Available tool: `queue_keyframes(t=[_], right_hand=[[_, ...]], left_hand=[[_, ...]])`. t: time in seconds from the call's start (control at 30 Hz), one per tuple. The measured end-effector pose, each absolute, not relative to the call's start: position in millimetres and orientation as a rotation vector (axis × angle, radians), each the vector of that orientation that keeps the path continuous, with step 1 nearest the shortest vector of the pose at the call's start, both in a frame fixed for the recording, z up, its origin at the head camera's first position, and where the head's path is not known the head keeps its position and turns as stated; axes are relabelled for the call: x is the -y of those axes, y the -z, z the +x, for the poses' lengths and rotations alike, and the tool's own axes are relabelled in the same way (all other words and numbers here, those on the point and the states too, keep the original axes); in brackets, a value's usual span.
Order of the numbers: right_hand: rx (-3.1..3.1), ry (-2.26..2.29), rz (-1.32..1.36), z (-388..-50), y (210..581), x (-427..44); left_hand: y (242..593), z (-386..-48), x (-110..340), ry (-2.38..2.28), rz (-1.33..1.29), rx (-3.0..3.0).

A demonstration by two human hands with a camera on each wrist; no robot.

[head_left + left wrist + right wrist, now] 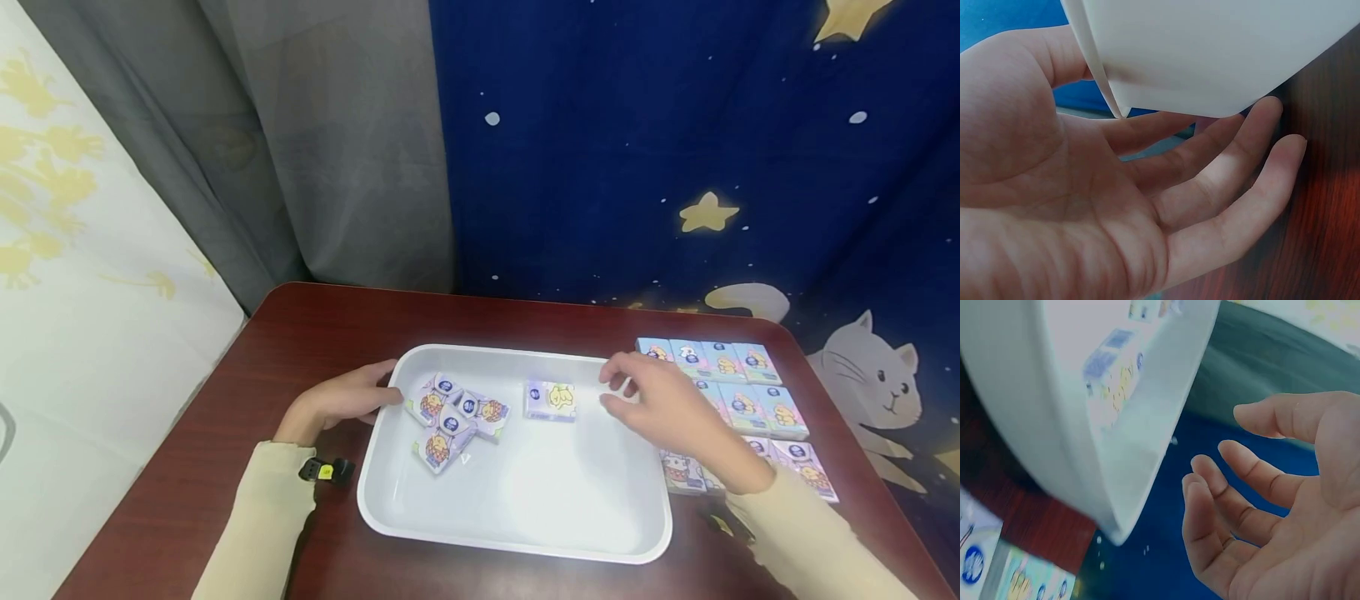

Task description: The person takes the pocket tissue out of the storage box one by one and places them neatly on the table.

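Note:
A white tray [555, 500] lies on the table with several small purple packs [450, 423] heaped at its left and a single pack [551, 400] near its back middle. My left hand [341, 402] is at the tray's left edge, thumb over the rim and fingers under the outer wall; in the left wrist view the hand [1166, 187] cups the tray's side [1172, 56]. Over the tray's back right corner, my right hand [667, 408] has its fingers bent and apart. In the right wrist view that hand [1272, 506] holds nothing, beside the tray [1154, 425].
Rows of blue packs [742, 404] and purple packs [802, 467] lie on the dark red table [322, 325] to the tray's right, partly behind my right hand. Grey and dark blue curtains [600, 150] hang behind the table. A black strap [330, 469] is at my left wrist.

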State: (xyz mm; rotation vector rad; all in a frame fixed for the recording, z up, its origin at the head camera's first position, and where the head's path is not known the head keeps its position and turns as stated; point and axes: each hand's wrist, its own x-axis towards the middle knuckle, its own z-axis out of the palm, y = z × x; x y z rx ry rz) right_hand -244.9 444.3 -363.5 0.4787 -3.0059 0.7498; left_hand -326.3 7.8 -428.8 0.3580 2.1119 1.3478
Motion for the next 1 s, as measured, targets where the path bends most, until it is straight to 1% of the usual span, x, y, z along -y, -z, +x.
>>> queue_keyframes(t=[0.23,0.5,1.0], right_hand=[[3.080,-0.692,0.622,-265,371,-415],[3.141,-0.549,0.692,-282,374,-393],[3.229,-0.394,0.800,-289,393,-381]], left_hand=[[427,-328,-6,-1.349,0.358,-2.110],[429,-328,-6,-1.365,0.369,-2.100],[432,-328,-6,-1.360,0.350,-2.105]])
